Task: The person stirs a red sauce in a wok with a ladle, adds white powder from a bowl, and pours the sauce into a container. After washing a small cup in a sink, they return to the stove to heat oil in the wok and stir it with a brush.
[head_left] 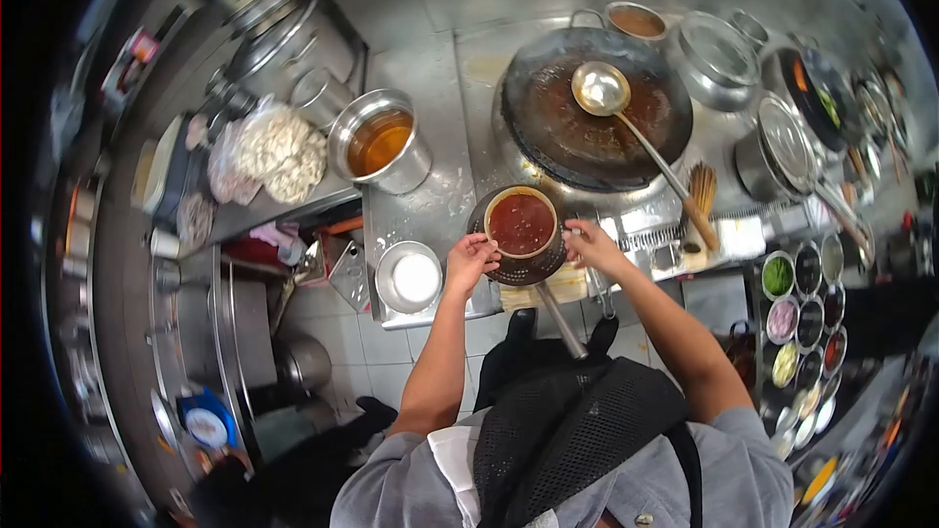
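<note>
A round bowl of dark red sauce [522, 223] rests over a perforated strainer [521, 270], whose metal handle points down toward my body. At the bowl's left rim is my left hand [471, 260], its fingers bent against the edge. My right hand [590, 243] is just right of the bowl, with thumb and fingers curled close to the rim; whether it touches is unclear. Behind the bowl sits a large dark wok [597, 127] with a brown, wet surface. A ladle [601, 89] lies in it, its wooden handle sloping to the right.
A steel pot of amber liquid [380, 145] and a bowl with white contents [409, 277] stand at left. Beyond is a bag of pale food [281, 152]. At right are a bamboo brush [701, 188], lidded pots [782, 140] and small ingredient tubs [779, 276].
</note>
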A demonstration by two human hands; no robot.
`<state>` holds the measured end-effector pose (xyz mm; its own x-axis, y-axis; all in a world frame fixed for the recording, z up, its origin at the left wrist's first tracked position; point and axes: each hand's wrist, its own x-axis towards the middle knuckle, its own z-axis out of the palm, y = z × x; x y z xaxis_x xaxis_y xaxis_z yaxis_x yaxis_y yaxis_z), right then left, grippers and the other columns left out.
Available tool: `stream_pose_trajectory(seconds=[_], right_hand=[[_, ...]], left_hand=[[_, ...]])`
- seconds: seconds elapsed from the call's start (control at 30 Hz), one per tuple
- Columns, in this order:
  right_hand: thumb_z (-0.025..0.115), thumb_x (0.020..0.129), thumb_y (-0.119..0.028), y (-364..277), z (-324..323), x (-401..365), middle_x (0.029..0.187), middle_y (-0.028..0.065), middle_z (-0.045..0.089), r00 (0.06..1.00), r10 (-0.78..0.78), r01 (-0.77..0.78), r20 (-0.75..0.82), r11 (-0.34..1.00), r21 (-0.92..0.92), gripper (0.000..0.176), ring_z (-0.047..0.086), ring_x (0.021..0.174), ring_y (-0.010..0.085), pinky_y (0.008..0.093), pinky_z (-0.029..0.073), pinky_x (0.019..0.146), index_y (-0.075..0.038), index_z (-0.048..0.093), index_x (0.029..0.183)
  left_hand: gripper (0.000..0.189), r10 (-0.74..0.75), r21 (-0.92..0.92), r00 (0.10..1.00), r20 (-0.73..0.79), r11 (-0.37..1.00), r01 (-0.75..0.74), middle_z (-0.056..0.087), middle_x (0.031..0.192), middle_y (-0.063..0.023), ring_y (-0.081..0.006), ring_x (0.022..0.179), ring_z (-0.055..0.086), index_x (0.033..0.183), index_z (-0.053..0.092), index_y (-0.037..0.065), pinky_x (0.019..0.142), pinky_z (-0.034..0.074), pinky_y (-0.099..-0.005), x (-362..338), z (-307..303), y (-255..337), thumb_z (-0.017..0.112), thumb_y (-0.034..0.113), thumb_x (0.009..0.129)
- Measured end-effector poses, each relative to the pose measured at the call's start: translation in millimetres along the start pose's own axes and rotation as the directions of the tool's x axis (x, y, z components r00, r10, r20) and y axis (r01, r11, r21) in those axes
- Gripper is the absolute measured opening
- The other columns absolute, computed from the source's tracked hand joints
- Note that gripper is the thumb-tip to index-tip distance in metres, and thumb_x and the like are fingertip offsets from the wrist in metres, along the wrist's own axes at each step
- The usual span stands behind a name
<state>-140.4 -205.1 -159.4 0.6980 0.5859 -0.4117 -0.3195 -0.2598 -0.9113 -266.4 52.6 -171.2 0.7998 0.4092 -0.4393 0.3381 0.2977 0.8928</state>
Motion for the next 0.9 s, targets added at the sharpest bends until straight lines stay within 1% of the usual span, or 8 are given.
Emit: stream_pose_trajectory(seconds=[0.23,0.33,0.5,0.57,0.7,0.73,0.8,0.9], right_hand=[[0.068,0.091,-0.023,7,30,36,0.084,0.0048,0.063,0.987,-0.014,0.022,-0.163,0.999,0.047,0.039,0.064,0.072,0.0123,0.0297,0.057,0.062,0.001,0.054,0.118],[0.069,0.089,-0.014,6,32,31,0.079,0.0054,0.064,0.979,-0.042,0.069,-0.198,0.989,0.134,0.029,0.064,0.066,0.0129,0.0261,0.055,0.061,0.003,0.057,0.110],[0.069,0.087,-0.013,-6,38,14,0.080,0.0038,0.064,0.967,-0.074,0.116,-0.246,0.980,0.161,0.029,0.064,0.069,0.0125,0.0260,0.054,0.063,0.002,0.058,0.110],[0.070,0.087,-0.016,-23,40,-9,0.082,0.0031,0.064,0.957,-0.128,0.178,-0.259,0.968,0.177,0.030,0.064,0.072,0.0118,0.0264,0.054,0.065,0.001,0.059,0.110],[0.075,0.088,-0.027,-41,41,-69,0.099,0.0078,0.068,0.942,-0.154,0.239,-0.299,0.931,0.276,0.041,0.067,0.085,0.0155,0.0287,0.056,0.074,-0.005,0.058,0.119],[0.075,0.088,-0.027,-47,42,-92,0.097,0.0077,0.068,0.923,-0.223,0.312,-0.314,0.911,0.271,0.041,0.068,0.086,0.0159,0.0291,0.057,0.075,-0.004,0.058,0.118],[0.073,0.089,-0.025,-50,43,-135,0.095,0.0083,0.068,0.881,-0.271,0.396,-0.388,0.871,0.290,0.038,0.068,0.079,0.0140,0.0282,0.058,0.069,-0.001,0.056,0.113],[0.069,0.091,-0.021,-37,42,-200,0.087,0.0072,0.066,0.806,-0.309,0.461,-0.505,0.862,0.209,0.033,0.066,0.074,0.0131,0.0285,0.057,0.065,0.002,0.055,0.108]], left_hand=[[0.024,-0.107,0.036,0.968,0.227,0.994,0.102,0.067,0.091,-0.0103,-0.0172,0.076,0.069,0.107,0.055,-0.002,0.066,0.060,-0.0268,35,-19,9,0.068,0.008,0.090],[0.016,-0.043,0.052,0.951,0.307,0.998,0.029,0.066,0.089,-0.0102,-0.0176,0.075,0.069,0.100,0.054,-0.001,0.065,0.060,-0.0262,44,-22,6,0.065,0.001,0.090],[0.017,0.029,0.085,0.932,0.361,0.994,-0.064,0.065,0.088,-0.0102,-0.0174,0.073,0.069,0.102,0.054,0.000,0.065,0.060,-0.0264,43,-22,15,0.065,-0.001,0.089],[0.018,0.122,0.019,0.917,0.380,0.990,-0.139,0.065,0.088,-0.0094,-0.0158,0.071,0.067,0.102,0.055,-0.001,0.064,0.059,-0.0263,23,-16,42,0.066,-0.002,0.088],[0.016,0.189,0.119,0.847,0.496,0.952,-0.282,0.066,0.089,-0.0072,-0.0154,0.076,0.066,0.099,0.061,0.001,0.066,0.054,-0.0270,-34,11,114,0.070,0.001,0.086],[0.017,0.165,0.198,0.873,0.459,0.939,-0.281,0.066,0.092,-0.0073,-0.0155,0.079,0.065,0.100,0.061,0.002,0.066,0.054,-0.0271,-50,23,124,0.071,0.005,0.086],[0.015,0.146,0.243,0.785,0.602,0.903,-0.355,0.066,0.095,-0.0081,-0.0162,0.082,0.065,0.100,0.059,0.004,0.067,0.056,-0.0290,-53,27,127,0.067,0.007,0.087],[0.012,0.145,0.203,0.719,0.680,0.905,-0.375,0.065,0.087,-0.0075,-0.0134,0.069,0.065,0.101,0.052,0.001,0.063,0.055,-0.0245,-72,54,113,0.057,0.006,0.092]])
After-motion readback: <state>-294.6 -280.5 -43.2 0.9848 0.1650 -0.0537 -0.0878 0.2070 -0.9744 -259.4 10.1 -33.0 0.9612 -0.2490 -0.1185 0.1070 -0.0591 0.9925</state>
